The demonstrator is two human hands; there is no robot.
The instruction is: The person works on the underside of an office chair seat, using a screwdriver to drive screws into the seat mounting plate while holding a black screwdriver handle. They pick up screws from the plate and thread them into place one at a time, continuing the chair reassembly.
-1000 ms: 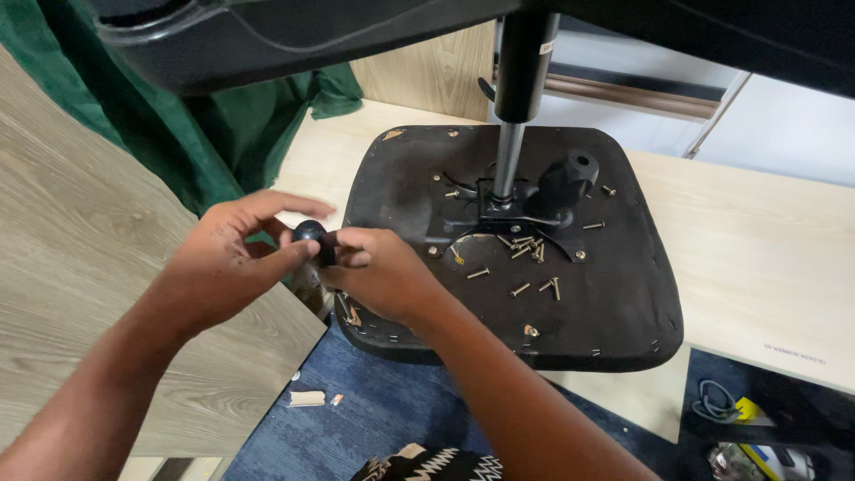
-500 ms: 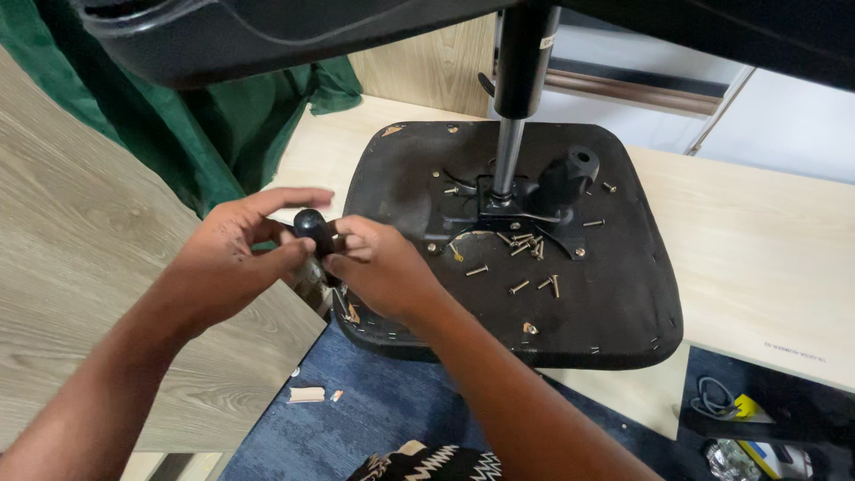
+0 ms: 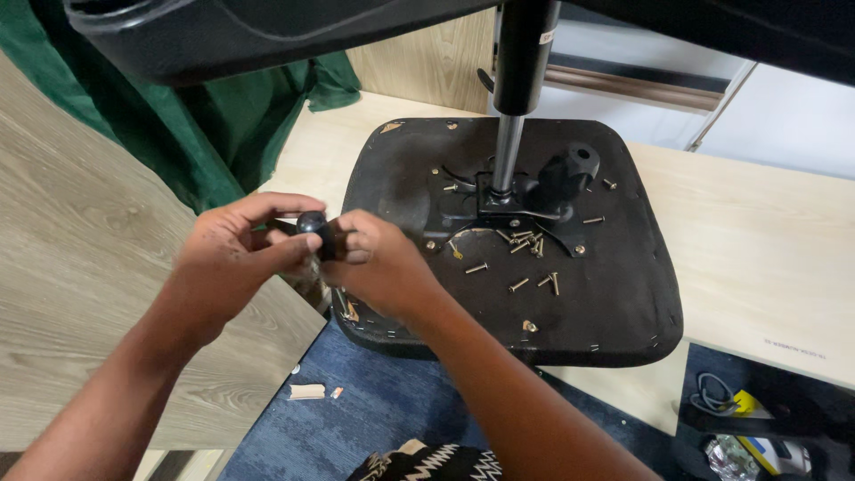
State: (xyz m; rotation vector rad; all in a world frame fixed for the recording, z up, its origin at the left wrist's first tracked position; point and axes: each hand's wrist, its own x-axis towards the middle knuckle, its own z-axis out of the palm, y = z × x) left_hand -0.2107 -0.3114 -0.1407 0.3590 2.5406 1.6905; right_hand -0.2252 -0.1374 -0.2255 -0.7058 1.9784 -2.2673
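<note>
At the seat's left edge: your two hands meet over one small part.
Left hand: your left hand (image 3: pixel 233 258) pinches the small round black plastic knob (image 3: pixel 312 223) between thumb and fingers.
Right hand: your right hand (image 3: pixel 385 267) closes its fingers on the same knob from the other side (what lies below the knob is hidden).
Knob: held above the gap between the pale wooden board (image 3: pixel 80 267) and the upturned black chair seat base (image 3: pixel 614 294).
Seat: loose brass-coloured screws (image 3: pixel 525 240) lie scattered near the metal gas-lift column (image 3: pixel 509 151).
</note>
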